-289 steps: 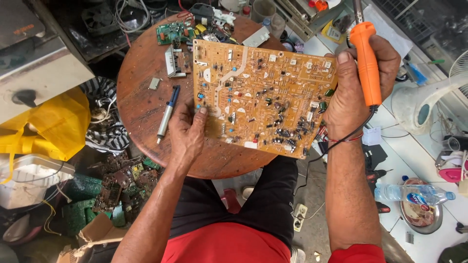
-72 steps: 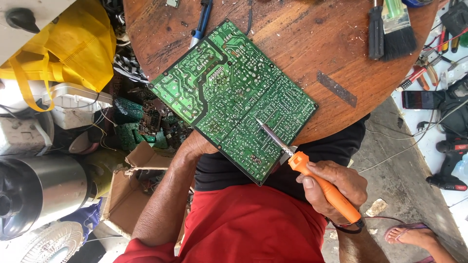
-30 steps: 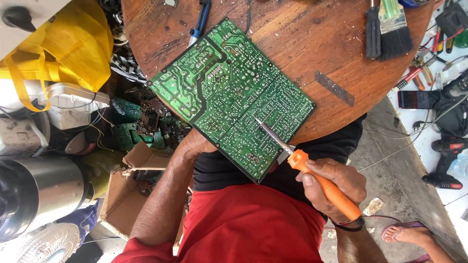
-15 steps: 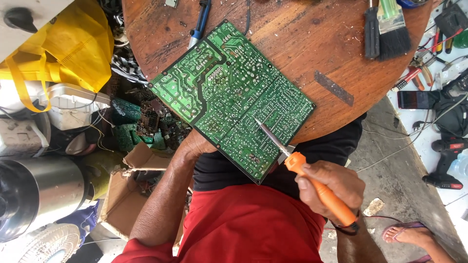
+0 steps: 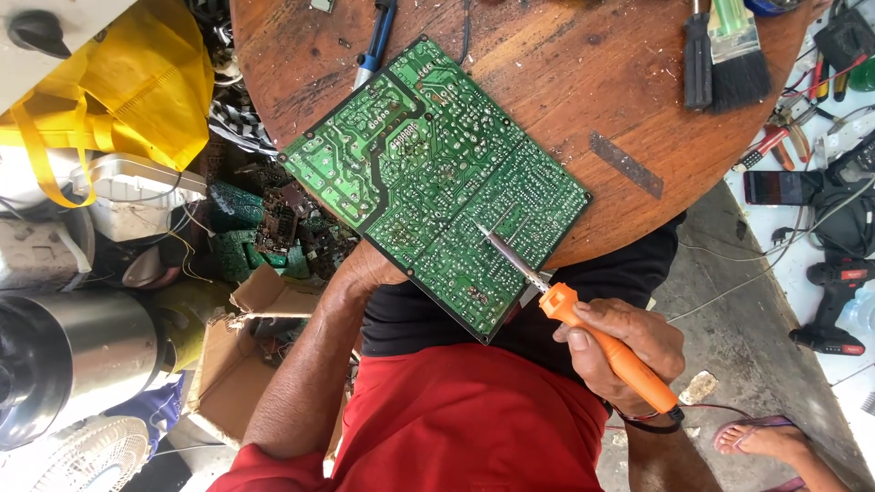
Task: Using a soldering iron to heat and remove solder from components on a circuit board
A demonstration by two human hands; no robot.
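Gripped like a pen in the closed right hand (image 5: 629,351), the orange-handled soldering iron (image 5: 583,319) has its metal tip down on the solder side of the large green printed circuit board (image 5: 433,178). That board lies tilted over the near edge of the round brown wooden table (image 5: 583,82). Beneath its near-left edge the left hand (image 5: 365,273) props it, fingers hidden. Soldering or desoldering of one joint seems underway; next calls for a steady tip and a motionless board.

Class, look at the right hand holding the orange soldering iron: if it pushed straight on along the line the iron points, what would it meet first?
The right hand aims the soldering iron up-left; its tip would first meet the green circuit board, which it already seems to touch, though depth is unclear.
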